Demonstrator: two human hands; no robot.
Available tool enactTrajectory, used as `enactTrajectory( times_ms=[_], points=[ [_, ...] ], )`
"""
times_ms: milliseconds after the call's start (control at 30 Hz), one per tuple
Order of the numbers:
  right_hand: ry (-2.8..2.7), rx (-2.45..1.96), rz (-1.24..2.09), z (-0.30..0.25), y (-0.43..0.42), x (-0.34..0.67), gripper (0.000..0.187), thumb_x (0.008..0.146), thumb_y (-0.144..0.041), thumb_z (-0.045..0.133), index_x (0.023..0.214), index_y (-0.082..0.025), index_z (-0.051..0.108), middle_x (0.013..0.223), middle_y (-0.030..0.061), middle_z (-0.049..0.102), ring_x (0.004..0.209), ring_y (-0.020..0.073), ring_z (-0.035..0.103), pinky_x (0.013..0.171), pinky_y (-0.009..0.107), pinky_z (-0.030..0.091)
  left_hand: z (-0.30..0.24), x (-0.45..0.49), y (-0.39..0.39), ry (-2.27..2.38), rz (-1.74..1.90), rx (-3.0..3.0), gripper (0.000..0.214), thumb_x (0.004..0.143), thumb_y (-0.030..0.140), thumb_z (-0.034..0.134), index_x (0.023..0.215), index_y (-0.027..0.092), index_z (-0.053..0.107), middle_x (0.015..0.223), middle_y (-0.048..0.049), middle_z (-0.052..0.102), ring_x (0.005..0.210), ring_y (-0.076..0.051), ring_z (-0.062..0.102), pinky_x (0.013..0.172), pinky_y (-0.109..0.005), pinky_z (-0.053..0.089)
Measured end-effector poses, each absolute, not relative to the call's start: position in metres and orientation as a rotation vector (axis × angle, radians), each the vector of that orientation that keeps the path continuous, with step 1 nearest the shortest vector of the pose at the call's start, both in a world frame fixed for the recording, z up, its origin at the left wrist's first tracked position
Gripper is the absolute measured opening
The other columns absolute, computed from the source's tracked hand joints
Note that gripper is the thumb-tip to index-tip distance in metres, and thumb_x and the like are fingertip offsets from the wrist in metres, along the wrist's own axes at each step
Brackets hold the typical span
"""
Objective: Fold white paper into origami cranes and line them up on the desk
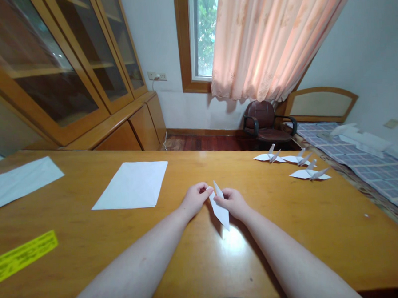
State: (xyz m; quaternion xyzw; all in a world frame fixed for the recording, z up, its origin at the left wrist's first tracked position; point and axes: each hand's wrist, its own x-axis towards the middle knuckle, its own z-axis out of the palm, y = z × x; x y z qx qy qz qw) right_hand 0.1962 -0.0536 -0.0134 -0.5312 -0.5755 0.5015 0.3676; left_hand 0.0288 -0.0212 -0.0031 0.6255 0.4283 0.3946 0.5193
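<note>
Both hands meet over the middle of the wooden table (290, 233), pinching a narrow, pointed piece of folded white paper (220, 210). My left hand (195, 198) grips its upper left flap with fingers closed. My right hand (233, 202) pinches the upper right side. The paper's long lower tip points toward me, just above the tabletop.
A stack of white sheets (132, 184) lies to the left, another white sheet (19, 181) at the far left edge, and a yellow printed strip (21, 256) at the near left. Three folded paper cranes (295, 162) sit at the far right. Beyond are a brown chair (267, 123), a bed (369, 158) and a cabinet (65, 76).
</note>
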Motion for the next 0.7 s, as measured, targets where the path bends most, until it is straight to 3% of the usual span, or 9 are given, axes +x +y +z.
enactTrajectory(
  times_ms=[200, 333, 467, 633, 700],
  points=[
    [-1.268, -1.337, 1.232, -0.009, -0.051, 0.198, 0.033, 0.066, -0.047, 0.065, 0.071, -0.015, 0.061, 0.063, 0.0008, 0.059, 0.058, 0.0136, 0.051, 0.054, 0.024, 0.039, -0.005, 0.029, -0.018, 1.067, 1.019, 1.24, 0.03, 0.075, 0.047, 0.053, 0.078, 0.017, 0.055, 0.069, 0.0011, 0.058, 0.051, -0.009, 0.046, 0.048, -0.021, 0.035],
    [-1.081, -1.33, 1.092, -0.006, -0.047, 0.203, 0.037, 0.066, -0.051, 0.065, 0.072, -0.014, 0.062, 0.064, 0.0015, 0.058, 0.059, 0.0142, 0.05, 0.056, 0.025, 0.039, -0.007, 0.031, -0.022, 1.044, 0.962, 1.247, 0.032, 0.077, 0.048, 0.051, 0.073, 0.016, 0.055, 0.065, 0.0002, 0.057, 0.049, -0.008, 0.046, 0.047, -0.02, 0.034],
    [-1.127, -1.307, 0.98, -0.006, -0.047, 0.204, 0.035, 0.072, -0.05, 0.062, 0.074, -0.015, 0.063, 0.068, 0.0024, 0.06, 0.064, 0.0156, 0.052, 0.061, 0.027, 0.042, -0.004, 0.034, -0.03, 0.932, 0.797, 1.39, 0.036, 0.079, 0.048, 0.051, 0.073, 0.015, 0.062, 0.056, 0.0005, 0.054, 0.052, -0.01, 0.048, 0.052, -0.022, 0.036],
    [-1.442, -1.251, 0.756, -0.002, -0.052, 0.204, 0.028, 0.081, -0.044, 0.056, 0.079, -0.019, 0.068, 0.084, 0.006, 0.064, 0.082, 0.0195, 0.057, 0.077, 0.031, 0.043, 0.001, 0.037, -0.033, 0.816, 0.802, 1.402, 0.034, 0.073, 0.045, 0.063, 0.089, 0.015, 0.065, 0.081, -0.0039, 0.066, 0.073, -0.016, 0.057, 0.067, -0.026, 0.042],
    [-1.545, -1.186, 0.72, 0.0, -0.055, 0.204, 0.027, 0.083, -0.043, 0.053, 0.085, -0.021, 0.07, 0.091, 0.0071, 0.065, 0.09, 0.0209, 0.057, 0.084, 0.034, 0.043, 0.002, 0.037, -0.031, 0.847, 0.833, 1.373, 0.037, 0.071, 0.047, 0.065, 0.089, 0.015, 0.065, 0.081, -0.0039, 0.066, 0.073, -0.016, 0.057, 0.067, -0.026, 0.042]
  ],
)
